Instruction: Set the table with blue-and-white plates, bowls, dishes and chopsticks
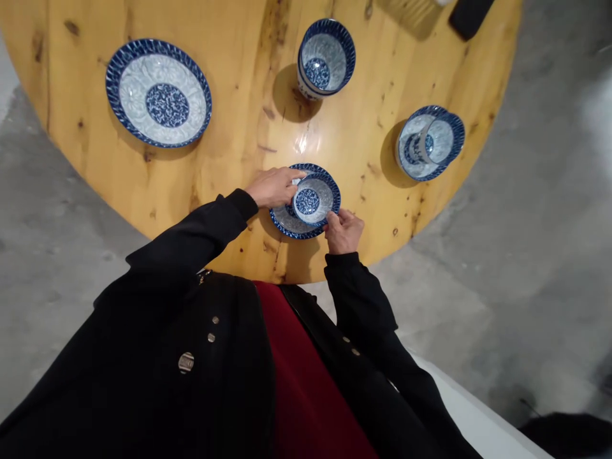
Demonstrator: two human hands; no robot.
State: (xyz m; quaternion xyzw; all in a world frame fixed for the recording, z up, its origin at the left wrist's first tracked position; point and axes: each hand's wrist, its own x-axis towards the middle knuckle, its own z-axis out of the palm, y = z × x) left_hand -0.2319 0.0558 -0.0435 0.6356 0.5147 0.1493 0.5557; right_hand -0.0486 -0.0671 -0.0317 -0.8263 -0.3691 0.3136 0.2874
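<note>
A small blue-and-white bowl (313, 199) sits on a matching small plate (287, 223) near the front edge of the round wooden table (239, 127). My left hand (273, 187) grips the bowl's left rim with curled fingers. On the other side, my right hand (342, 231) pinches the rim at the lower right, where bowl and plate meet. Both arms wear black sleeves.
A large blue-and-white plate (159, 93) lies at the far left. A deep bowl (326, 57) stands at the back centre. Two stacked bowls (429, 143) sit at the right edge. A dark phone-like object (469, 15) lies at the far right. Grey concrete floor surrounds the table.
</note>
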